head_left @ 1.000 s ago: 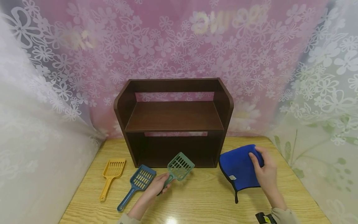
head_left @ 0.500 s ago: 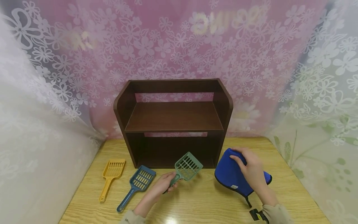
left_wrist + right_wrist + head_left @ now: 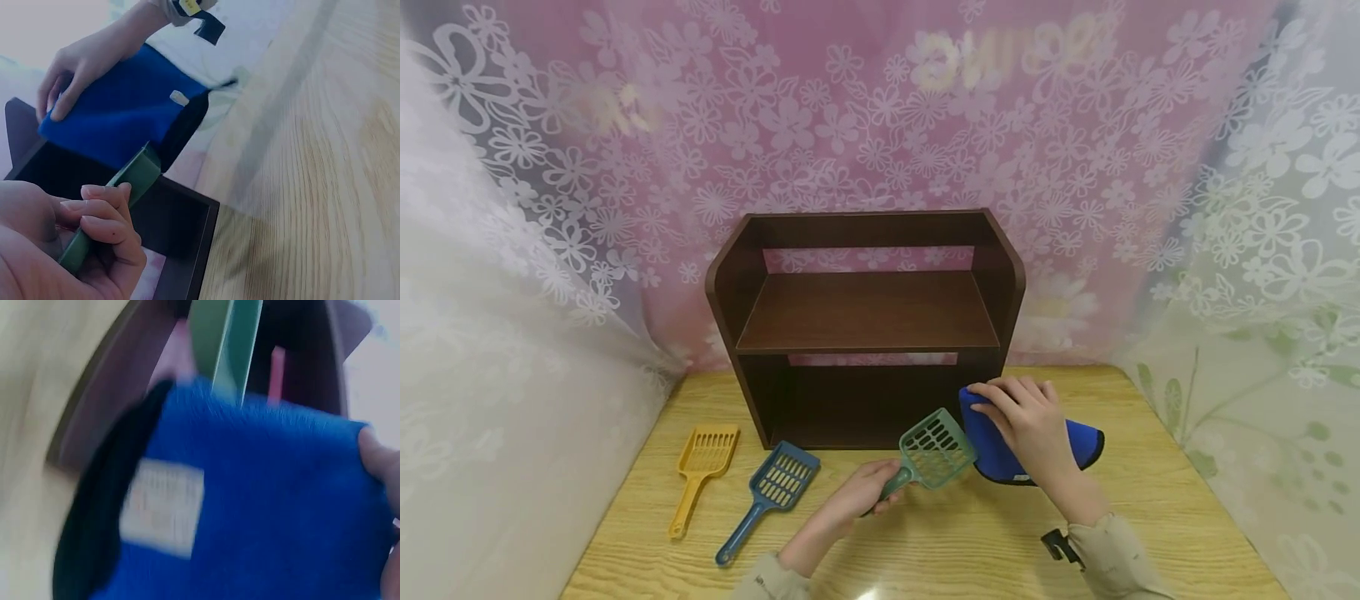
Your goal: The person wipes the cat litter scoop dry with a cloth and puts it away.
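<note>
My left hand [image 3: 868, 489] grips the handle of a green slotted litter scoop [image 3: 937, 450], held above the table in front of the shelf. In the left wrist view the fingers curl round the green handle [image 3: 76, 250]. My right hand [image 3: 1028, 421] pinches the upper edge of a blue cloth [image 3: 992, 446] with black trim and a small white label [image 3: 164, 506]. The cloth hangs right beside the scoop's head; in the right wrist view its edge overlaps the scoop [image 3: 240, 350]. Whether they press together I cannot tell.
A dark brown two-tier shelf [image 3: 868, 312] stands at the back of the wooden table [image 3: 925, 558]. A yellow litter scoop [image 3: 706, 458] and a blue litter scoop [image 3: 782, 479] lie at the left. Flowered curtains [image 3: 880, 125] enclose the back and sides.
The right hand has carried the blue cloth leftward to the scoop's head. The left hand has moved the green scoop rightward. The yellow and blue scoops stay put.
</note>
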